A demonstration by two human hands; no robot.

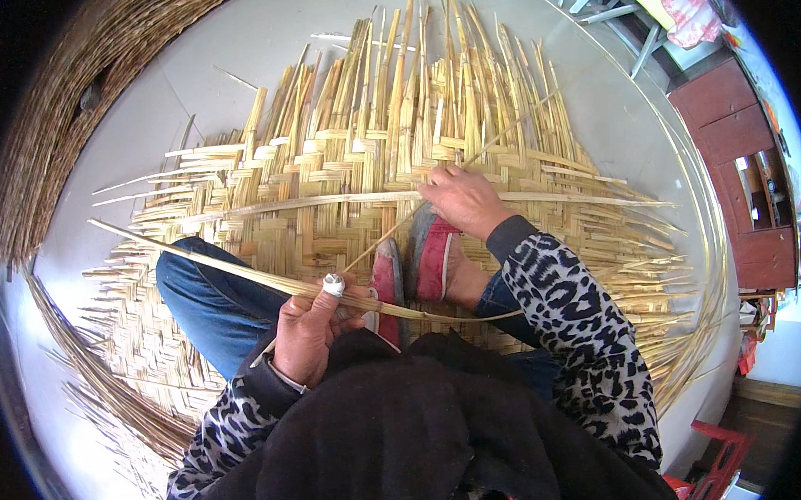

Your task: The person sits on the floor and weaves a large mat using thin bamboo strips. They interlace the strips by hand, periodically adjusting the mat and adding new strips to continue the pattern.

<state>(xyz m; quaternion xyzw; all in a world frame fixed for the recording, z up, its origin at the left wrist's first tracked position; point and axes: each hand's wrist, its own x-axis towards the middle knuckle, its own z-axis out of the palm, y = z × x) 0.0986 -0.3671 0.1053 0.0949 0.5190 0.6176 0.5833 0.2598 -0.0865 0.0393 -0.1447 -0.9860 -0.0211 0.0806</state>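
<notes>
My left hand, with white wrapping on its thumb, is closed round a bundle of pale reed strips that reaches out to the left and bends off to the right. A single thin strip slants up from this hand to my right hand, whose fingers are pinched on it; its tail runs on to the upper right. Beneath my right hand, a long flat strip lies across the partly woven reed mat. Loose strip ends fan out from the mat's far and side edges.
I sit on the mat, red shoes together and jeans-clad knees bent. A large bundle of brown reeds curves along the left. More long strips arc over the grey floor at right, near a dark red cabinet.
</notes>
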